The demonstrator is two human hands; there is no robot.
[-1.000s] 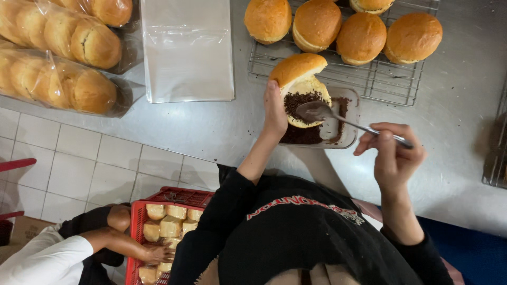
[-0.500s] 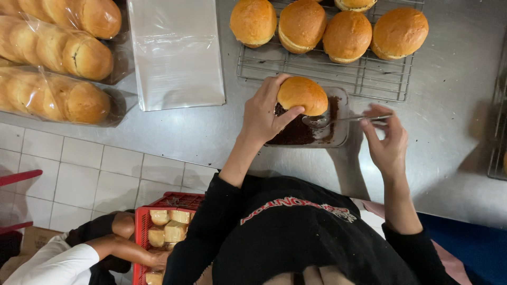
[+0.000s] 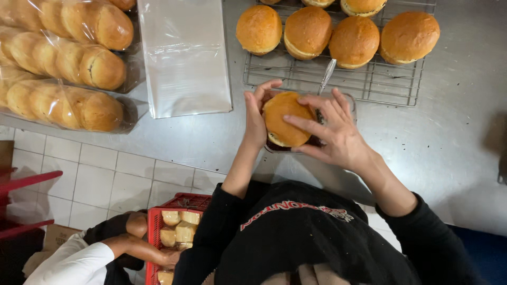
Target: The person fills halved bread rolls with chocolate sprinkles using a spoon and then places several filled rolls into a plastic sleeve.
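— What did the person have hold of?

— A round golden bun (image 3: pixel 284 119), gripped from both sides above a clear container (image 3: pixel 349 103) with something dark in it, on the steel table (image 3: pixel 454 137); the left hand (image 3: pixel 257 117) was curled round the bun's left edge, fingers bent over its top rim; the right hand (image 3: pixel 334 132) was spread wide, fingers splayed across the bun's crown and right side, palm pressed close; neither was a fist, both were clasped on that one bun

— And the spoon?

— The spoon (image 3: pixel 326 75) stood in the container, its handle leaning up over the wire rack (image 3: pixel 380 84); no hand touched it

— What lay on the rack?

— Four filled buns (image 3: pixel 353 41) in a row just beyond the hands, with more at the far edge, cut off from sight

— Further out?

— A flat clear plastic bag (image 3: pixel 185 58) lay left of the rack; beyond it, at the table's left end, bagged buns (image 3: pixel 63 68) were packed in rows inside clear wrapping; below the table's edge was a white tiled floor (image 3: pixel 100 179), where a red crate (image 3: pixel 158 227) held pale bread pieces; another person's hand (image 3: pixel 170 257), in a white sleeve, was at the crate; I couldn't tell whether it gripped anything
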